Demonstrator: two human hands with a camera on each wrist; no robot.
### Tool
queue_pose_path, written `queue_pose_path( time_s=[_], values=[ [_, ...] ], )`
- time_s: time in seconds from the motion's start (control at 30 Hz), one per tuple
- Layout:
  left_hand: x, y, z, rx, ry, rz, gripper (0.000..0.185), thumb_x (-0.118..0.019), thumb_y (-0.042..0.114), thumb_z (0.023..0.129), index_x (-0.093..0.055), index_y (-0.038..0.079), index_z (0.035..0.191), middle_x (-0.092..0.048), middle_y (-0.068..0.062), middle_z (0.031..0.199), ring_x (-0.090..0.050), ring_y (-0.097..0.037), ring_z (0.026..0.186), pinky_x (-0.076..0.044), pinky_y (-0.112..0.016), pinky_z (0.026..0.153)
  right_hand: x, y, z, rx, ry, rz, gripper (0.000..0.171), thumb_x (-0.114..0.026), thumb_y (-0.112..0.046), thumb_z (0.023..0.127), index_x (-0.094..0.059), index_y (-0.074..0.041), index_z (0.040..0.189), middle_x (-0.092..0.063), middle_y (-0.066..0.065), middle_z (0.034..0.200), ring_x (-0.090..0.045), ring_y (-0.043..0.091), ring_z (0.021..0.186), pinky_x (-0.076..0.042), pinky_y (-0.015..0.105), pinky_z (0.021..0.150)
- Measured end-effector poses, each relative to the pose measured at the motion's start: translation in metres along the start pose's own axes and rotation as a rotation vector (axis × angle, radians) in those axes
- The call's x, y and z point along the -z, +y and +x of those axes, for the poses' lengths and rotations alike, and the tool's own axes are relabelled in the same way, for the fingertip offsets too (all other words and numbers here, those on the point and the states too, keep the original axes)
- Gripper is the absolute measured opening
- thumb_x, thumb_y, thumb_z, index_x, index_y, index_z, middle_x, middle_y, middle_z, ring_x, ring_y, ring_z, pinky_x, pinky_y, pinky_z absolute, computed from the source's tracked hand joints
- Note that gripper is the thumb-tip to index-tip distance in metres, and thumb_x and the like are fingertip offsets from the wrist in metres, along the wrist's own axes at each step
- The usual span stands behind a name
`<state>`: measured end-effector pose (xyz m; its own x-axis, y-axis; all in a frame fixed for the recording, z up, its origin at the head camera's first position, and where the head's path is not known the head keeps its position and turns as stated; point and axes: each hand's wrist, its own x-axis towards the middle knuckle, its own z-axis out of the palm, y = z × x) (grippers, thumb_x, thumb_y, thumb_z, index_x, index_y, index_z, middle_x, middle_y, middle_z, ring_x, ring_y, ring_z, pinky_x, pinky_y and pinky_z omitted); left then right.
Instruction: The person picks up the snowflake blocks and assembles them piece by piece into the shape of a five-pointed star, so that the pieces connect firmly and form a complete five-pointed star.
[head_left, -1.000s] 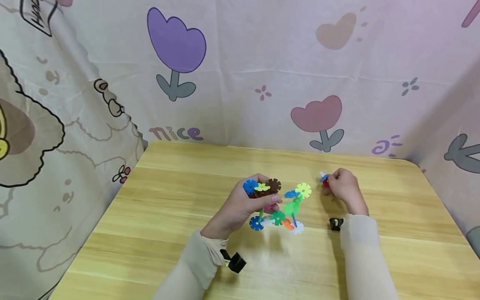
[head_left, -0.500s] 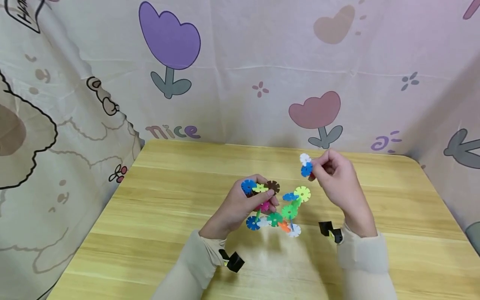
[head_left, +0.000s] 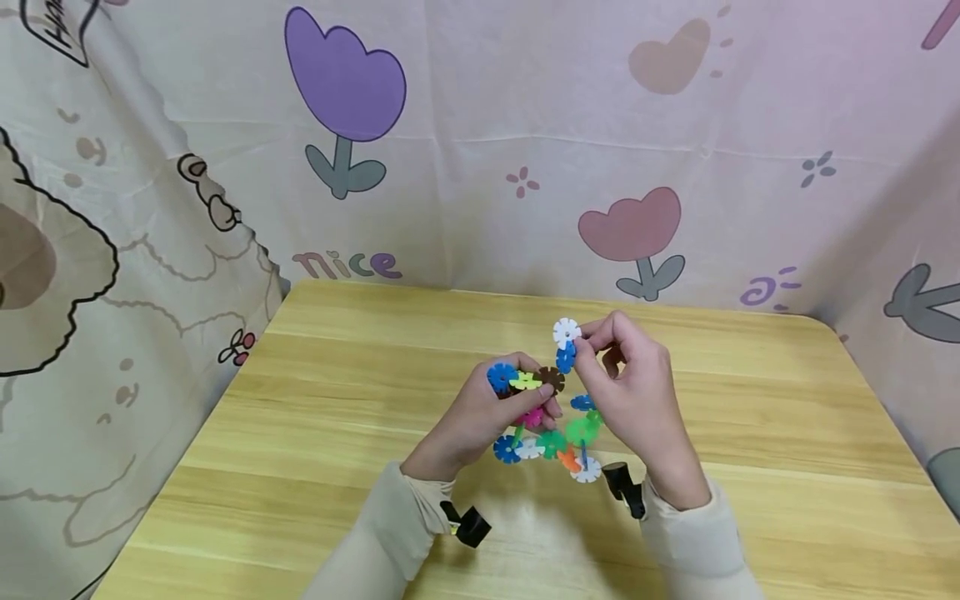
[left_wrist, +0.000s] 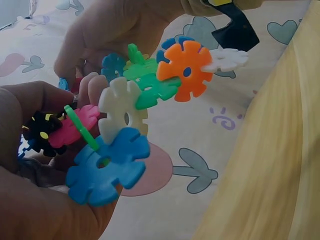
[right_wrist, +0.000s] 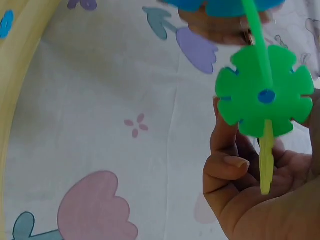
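My left hand (head_left: 542, 402) grips a cluster of snowflake discs (head_left: 551, 433) just above the wooden table (head_left: 337, 375); blue, yellow-green and brown discs sit along its top, with pink, green, orange and white ones below. My right hand (head_left: 588, 346) pinches a small piece made of a white disc (head_left: 566, 332) joined to a blue disc (head_left: 565, 358), held right beside the brown disc (head_left: 552, 379). The left wrist view shows the cluster close up: a big blue disc (left_wrist: 107, 165), a white one (left_wrist: 122, 112), an orange one (left_wrist: 185, 67). A green disc (right_wrist: 265, 90) fills the right wrist view.
A cloth backdrop with tulip prints (head_left: 345, 83) closes in the table at the back and on both sides. Black wrist mounts (head_left: 468, 525) (head_left: 626, 487) sit at both cuffs. Bare wood lies to the left, right and front of the hands.
My right hand lifted the white-and-blue piece off the table's right side and carried it left to the top of the cluster. My left hand stayed nearly still.
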<state>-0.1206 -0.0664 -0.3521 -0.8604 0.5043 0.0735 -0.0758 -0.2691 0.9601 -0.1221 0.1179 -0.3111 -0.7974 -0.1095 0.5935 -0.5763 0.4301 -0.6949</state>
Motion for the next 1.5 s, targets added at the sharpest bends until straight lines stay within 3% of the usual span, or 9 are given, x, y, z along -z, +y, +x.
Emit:
queue_pose_path(
  time_s=[0.2, 0.37, 0.8, 1.0, 1.1, 1.17, 1.37, 1.43, 1.5],
  values=[
    [0.001, 0.001, -0.001, -0.006, 0.008, 0.002, 0.016, -0.060, 0.007, 0.094, -0.051, -0.004, 0.102, -0.067, -0.016, 0.082, -0.068, -0.022, 0.070, -0.058, -0.044, 0.073, 0.003, -0.004, -0.002, -0.074, -0.028, 0.161, 0.017, -0.065, 0.001, 0.087, -0.054, -0.006, 0.077, -0.067, 0.007, 0.094, -0.052, 0.017, 0.063, -0.039, 0.021, 0.050],
    [0.003, 0.002, -0.001, -0.016, 0.003, 0.011, 0.016, -0.060, 0.005, 0.094, -0.050, -0.005, 0.102, -0.067, -0.017, 0.082, -0.068, -0.023, 0.071, -0.057, -0.044, 0.073, 0.006, 0.002, -0.001, -0.099, -0.091, 0.298, 0.022, -0.062, 0.005, 0.088, -0.047, -0.002, 0.074, -0.063, 0.013, 0.093, -0.058, 0.024, 0.074, -0.044, 0.022, 0.055],
    [0.002, 0.004, -0.002, -0.020, -0.014, 0.002, 0.016, -0.059, 0.005, 0.095, -0.050, -0.005, 0.103, -0.066, -0.016, 0.082, -0.067, -0.022, 0.071, -0.057, -0.045, 0.073, 0.003, 0.011, 0.000, -0.091, -0.129, 0.312, 0.024, -0.052, 0.013, 0.085, -0.045, -0.004, 0.070, -0.061, 0.012, 0.093, -0.058, 0.025, 0.086, -0.049, 0.020, 0.062],
    [0.002, 0.002, -0.001, -0.016, -0.030, 0.020, 0.014, -0.059, 0.005, 0.095, -0.052, -0.004, 0.103, -0.066, -0.018, 0.081, -0.067, -0.022, 0.070, -0.058, -0.044, 0.073, 0.005, 0.013, 0.001, -0.084, -0.182, 0.354, 0.027, -0.049, 0.017, 0.080, -0.043, -0.005, 0.067, -0.054, 0.011, 0.075, -0.056, 0.027, 0.097, -0.052, 0.021, 0.064],
    [0.001, 0.001, -0.001, -0.023, -0.035, 0.029, 0.014, -0.059, 0.005, 0.095, -0.052, -0.004, 0.103, -0.066, -0.018, 0.082, -0.067, -0.023, 0.070, -0.058, -0.044, 0.073, 0.005, 0.012, 0.001, -0.094, -0.198, 0.354, 0.028, -0.050, 0.017, 0.080, -0.041, -0.006, 0.066, -0.053, 0.011, 0.070, -0.057, 0.026, 0.100, -0.051, 0.021, 0.060],
    [0.001, 0.001, -0.001, -0.028, -0.034, 0.033, 0.014, -0.059, 0.005, 0.095, -0.052, -0.004, 0.103, -0.066, -0.019, 0.082, -0.067, -0.023, 0.070, -0.058, -0.044, 0.073, 0.006, 0.009, 0.000, -0.104, -0.195, 0.343, 0.029, -0.051, 0.017, 0.080, -0.042, -0.006, 0.065, -0.058, 0.011, 0.077, -0.058, 0.025, 0.096, -0.049, 0.021, 0.056],
    [-0.002, 0.001, -0.001, -0.036, -0.028, 0.045, 0.013, -0.059, 0.003, 0.094, -0.051, -0.003, 0.102, -0.066, -0.019, 0.083, -0.067, -0.023, 0.071, -0.058, -0.045, 0.073, 0.007, -0.016, 0.000, -0.078, -0.131, 0.190, 0.029, -0.055, 0.018, 0.079, -0.043, -0.004, 0.066, -0.067, 0.011, 0.088, -0.063, 0.018, 0.079, -0.043, 0.019, 0.048],
    [-0.002, 0.001, -0.001, -0.040, -0.028, 0.046, 0.013, -0.059, 0.002, 0.094, -0.051, -0.003, 0.102, -0.066, -0.020, 0.082, -0.067, -0.024, 0.071, -0.058, -0.045, 0.073, 0.007, -0.019, 0.000, -0.052, -0.105, 0.124, 0.024, -0.058, 0.019, 0.079, -0.046, -0.001, 0.075, -0.068, 0.009, 0.085, -0.061, 0.016, 0.071, -0.044, 0.019, 0.049],
    [-0.003, 0.001, -0.001, -0.044, -0.028, 0.047, 0.013, -0.059, 0.002, 0.094, -0.051, -0.003, 0.102, -0.066, -0.020, 0.082, -0.068, -0.025, 0.071, -0.057, -0.046, 0.073, 0.006, -0.016, -0.001, -0.016, -0.088, 0.059, 0.025, -0.061, 0.018, 0.079, -0.052, 0.000, 0.094, -0.067, 0.005, 0.081, -0.058, 0.014, 0.066, -0.043, 0.019, 0.050]
  ],
)
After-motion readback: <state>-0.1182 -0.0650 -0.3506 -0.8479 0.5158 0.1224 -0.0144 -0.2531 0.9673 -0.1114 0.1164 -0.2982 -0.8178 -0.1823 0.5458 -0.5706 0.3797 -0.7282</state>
